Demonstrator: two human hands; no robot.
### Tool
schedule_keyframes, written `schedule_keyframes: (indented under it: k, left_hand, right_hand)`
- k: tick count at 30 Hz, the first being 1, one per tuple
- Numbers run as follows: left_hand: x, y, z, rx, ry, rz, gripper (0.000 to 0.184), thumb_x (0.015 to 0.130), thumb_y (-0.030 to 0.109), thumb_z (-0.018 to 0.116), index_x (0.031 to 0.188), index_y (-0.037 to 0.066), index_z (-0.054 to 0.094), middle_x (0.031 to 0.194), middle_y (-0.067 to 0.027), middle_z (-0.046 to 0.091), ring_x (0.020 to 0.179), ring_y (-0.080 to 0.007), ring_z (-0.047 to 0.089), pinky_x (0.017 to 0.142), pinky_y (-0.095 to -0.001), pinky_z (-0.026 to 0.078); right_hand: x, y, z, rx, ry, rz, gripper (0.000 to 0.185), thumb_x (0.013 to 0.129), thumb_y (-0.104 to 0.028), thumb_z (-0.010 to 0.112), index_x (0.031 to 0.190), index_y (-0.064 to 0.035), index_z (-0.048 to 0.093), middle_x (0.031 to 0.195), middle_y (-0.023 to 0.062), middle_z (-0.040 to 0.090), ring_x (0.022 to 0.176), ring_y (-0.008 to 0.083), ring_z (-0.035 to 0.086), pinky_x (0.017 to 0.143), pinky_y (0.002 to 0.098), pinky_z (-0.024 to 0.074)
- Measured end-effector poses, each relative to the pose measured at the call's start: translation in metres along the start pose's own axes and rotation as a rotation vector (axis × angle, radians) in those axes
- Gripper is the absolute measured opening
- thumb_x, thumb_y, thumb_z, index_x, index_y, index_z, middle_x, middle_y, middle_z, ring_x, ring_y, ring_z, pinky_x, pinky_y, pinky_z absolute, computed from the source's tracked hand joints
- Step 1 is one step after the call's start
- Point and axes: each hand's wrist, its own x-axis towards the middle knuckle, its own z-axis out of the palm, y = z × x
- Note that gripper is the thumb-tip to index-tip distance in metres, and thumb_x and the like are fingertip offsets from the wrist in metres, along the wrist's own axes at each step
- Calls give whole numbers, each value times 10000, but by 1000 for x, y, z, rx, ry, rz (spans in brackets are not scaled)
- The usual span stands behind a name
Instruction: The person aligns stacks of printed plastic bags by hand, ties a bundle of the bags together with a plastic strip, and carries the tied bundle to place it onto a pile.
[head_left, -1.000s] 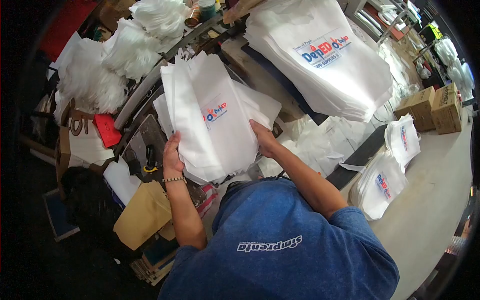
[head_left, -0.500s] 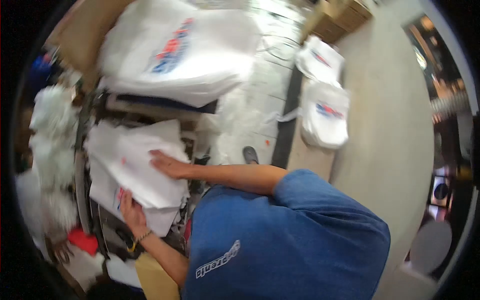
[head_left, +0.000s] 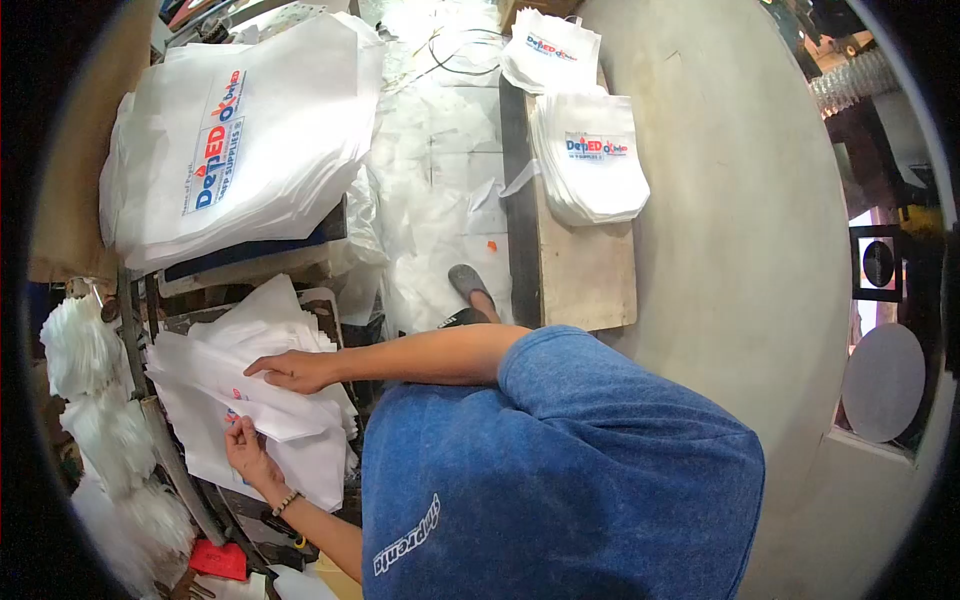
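A loose stack of white printed bags [head_left: 310,470] lies in front of me on a low stand, its sheets fanned unevenly. The top bag is partly folded over, so its red and blue print shows only in part. My right hand [head_left: 295,371] rests on this upper bag with its fingers stretched out. Below it, my left hand [head_left: 254,458], with a beaded bracelet at the wrist, has its fingertips and thumb closed at the folded edge of the top bag.
A tall pile of printed white bags [head_left: 290,130] stands beyond the stack. More bags [head_left: 590,185] lie on a wooden bench [head_left: 590,270] by the wall. Bundled white material [head_left: 85,350] hangs at left. A red item [head_left: 217,560] lies below. Plastic sheeting [head_left: 430,150] covers the floor.
My view has shifted and steadied, so the bench and piles appear farther up and left. Both hands remain at the same stack, and the right fingers have drawn closer together.
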Motion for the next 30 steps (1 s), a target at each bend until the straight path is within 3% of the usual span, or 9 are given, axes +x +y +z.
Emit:
schedule_keyframes:
  k: [6, 8, 10, 14, 17, 20, 24, 26, 30]
  left_hand:
    - [-5, 12, -9, 255, -12, 64, 533, 751, -99, 504, 1258, 31, 403, 1120, -121, 549, 979, -190, 551, 879, -291, 451]
    - [-10, 23, -7, 363, -40, 193, 489, 721, -92, 449, 1193, -14, 548, 1126, -95, 572, 967, -158, 544, 859, -252, 430]
    - [-13, 31, -8, 426, 83, 146, 226, 845, -5, 579, 1059, -23, 647, 912, -18, 626, 796, -91, 538, 722, -216, 432]
    - [-31, 63, -11, 492, 235, 196, 184, 857, 26, 658, 1028, -41, 650, 885, -25, 653, 750, -78, 525, 689, -219, 436]
    - [-40, 78, -22, 465, 251, 179, 186, 848, 32, 656, 1026, -24, 660, 896, -62, 680, 760, -99, 578, 705, -235, 457]
    - [-31, 70, -18, 579, 225, 153, 183, 837, 116, 683, 975, -4, 690, 883, -124, 703, 772, -168, 647, 713, -296, 491]
    - [-20, 69, 30, 761, 214, 91, 307, 823, 306, 740, 890, 7, 724, 814, -161, 712, 763, -183, 666, 738, -307, 509]
    - [-14, 70, 53, 896, 243, 109, 447, 792, 452, 740, 827, 7, 726, 790, -183, 703, 758, -287, 685, 737, -361, 521]
    - [-4, 61, 72, 1016, 298, 103, 453, 797, 473, 704, 841, 23, 734, 818, -203, 697, 820, -368, 675, 779, -426, 517]
  right_hand:
    - [8, 18, 6, -26, -65, -54, 359, 1002, -181, 403, 1317, -29, 486, 1305, 191, 534, 1226, 317, 506, 1054, 399, 380]
    - [10, 7, 0, -13, -86, 42, 373, 1006, -206, 424, 1330, -28, 470, 1303, 162, 530, 1222, 258, 495, 1052, 386, 377]
    - [13, -5, -9, -20, -140, 129, 396, 1003, -232, 445, 1353, -47, 448, 1279, 144, 540, 1188, 219, 500, 1019, 364, 390]
    - [16, -26, -16, -11, -263, 277, 414, 991, -225, 454, 1386, -103, 424, 1248, 112, 542, 1126, 182, 502, 993, 336, 380]
    - [18, -32, -17, -26, -266, 302, 408, 970, -212, 471, 1368, -130, 436, 939, 49, 459, 831, 128, 463, 808, 298, 415]
    - [20, -23, -16, 117, -244, 284, 452, 944, -175, 449, 1391, -128, 404, 1172, 85, 509, 1106, 173, 460, 991, 312, 353]
    - [22, -23, -17, 288, -271, 346, 458, 941, -161, 480, 1384, -88, 386, 1228, 91, 496, 1149, 180, 454, 1004, 319, 351]
    - [24, -27, -14, 275, -289, 337, 479, 937, -150, 507, 1393, -87, 376, 1279, 102, 476, 1194, 190, 439, 1037, 333, 330]
    - [23, -30, -14, 131, -284, 367, 495, 925, -116, 554, 1386, -70, 380, 1313, 110, 463, 1239, 192, 420, 1063, 342, 309]
